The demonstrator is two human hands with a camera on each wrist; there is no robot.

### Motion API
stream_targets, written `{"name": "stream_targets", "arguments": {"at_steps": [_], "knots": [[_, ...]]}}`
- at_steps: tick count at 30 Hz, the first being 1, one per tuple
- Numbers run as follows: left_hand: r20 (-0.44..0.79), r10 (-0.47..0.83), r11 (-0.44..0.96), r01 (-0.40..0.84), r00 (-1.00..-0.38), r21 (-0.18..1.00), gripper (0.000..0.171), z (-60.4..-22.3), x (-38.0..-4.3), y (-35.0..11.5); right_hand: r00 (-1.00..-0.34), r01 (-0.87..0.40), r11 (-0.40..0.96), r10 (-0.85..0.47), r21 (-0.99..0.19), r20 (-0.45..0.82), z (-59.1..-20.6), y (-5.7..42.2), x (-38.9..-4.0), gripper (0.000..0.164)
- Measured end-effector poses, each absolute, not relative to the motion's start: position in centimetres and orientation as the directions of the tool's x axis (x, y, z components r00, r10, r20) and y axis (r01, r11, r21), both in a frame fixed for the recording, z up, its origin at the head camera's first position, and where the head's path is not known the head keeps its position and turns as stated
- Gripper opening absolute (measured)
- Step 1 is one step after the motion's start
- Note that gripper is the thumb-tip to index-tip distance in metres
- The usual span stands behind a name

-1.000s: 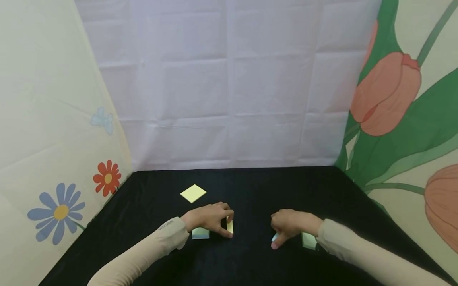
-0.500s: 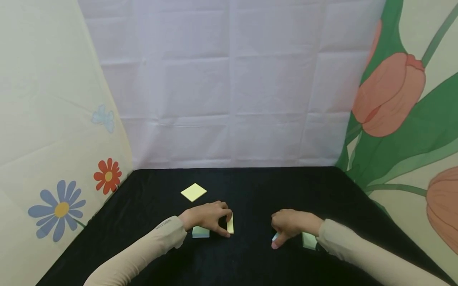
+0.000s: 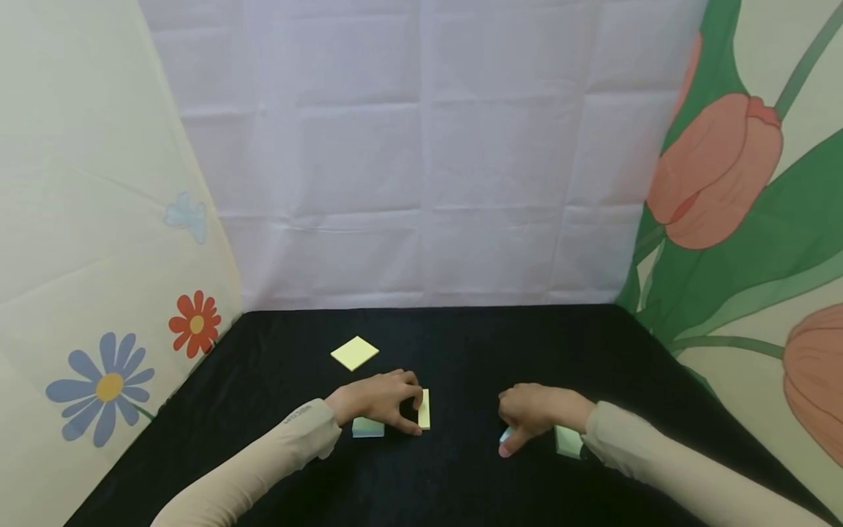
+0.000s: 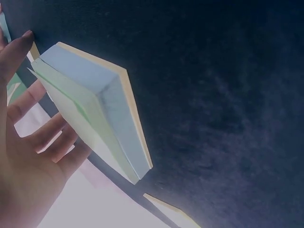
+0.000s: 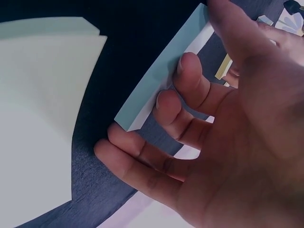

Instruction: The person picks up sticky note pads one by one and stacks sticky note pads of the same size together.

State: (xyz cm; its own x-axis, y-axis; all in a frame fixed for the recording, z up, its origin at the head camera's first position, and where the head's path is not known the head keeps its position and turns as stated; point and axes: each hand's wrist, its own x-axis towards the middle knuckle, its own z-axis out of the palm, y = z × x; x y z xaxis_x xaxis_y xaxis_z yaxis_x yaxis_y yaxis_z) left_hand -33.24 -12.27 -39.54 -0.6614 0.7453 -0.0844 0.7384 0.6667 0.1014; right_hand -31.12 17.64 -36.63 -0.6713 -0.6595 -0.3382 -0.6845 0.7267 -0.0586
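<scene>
In the head view my left hand (image 3: 380,397) bends beside a narrow yellow pad of sticky notes (image 3: 424,410), thumb and fingertips at its left edge. Under that wrist sits a thick block of sticky notes (image 3: 368,428). The left wrist view shows its green, blue and yellow layers. My right hand (image 3: 535,411) pinches a slim light-blue pad of sticky notes (image 5: 161,71) between thumb and curled fingers, with most of the pad hidden from the head camera. Beside the right wrist lies a pale green pad of sticky notes (image 3: 568,442), large at the left in the right wrist view.
A square yellow pad of sticky notes (image 3: 355,353) lies turned like a diamond at the back left of the black tabletop (image 3: 527,344). A white cloth (image 3: 421,161) hangs behind, with flower-printed cloths at both sides.
My left hand has shifted slightly left, so its thumb no longer overlaps the narrow yellow pad, which now shows more fully. The right hand has stayed in place with the light-blue pad.
</scene>
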Motion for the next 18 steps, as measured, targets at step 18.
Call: {"name": "stream_targets", "arguments": {"at_steps": [18], "knots": [[-0.066, 0.759, 0.651, 0.751, -0.648, 0.108, 0.034, -39.66, -33.36, -12.36, -0.65, -0.706, 0.705, -0.682, -0.067, -0.336, -36.55, 17.82, -31.37, 0.043]]}}
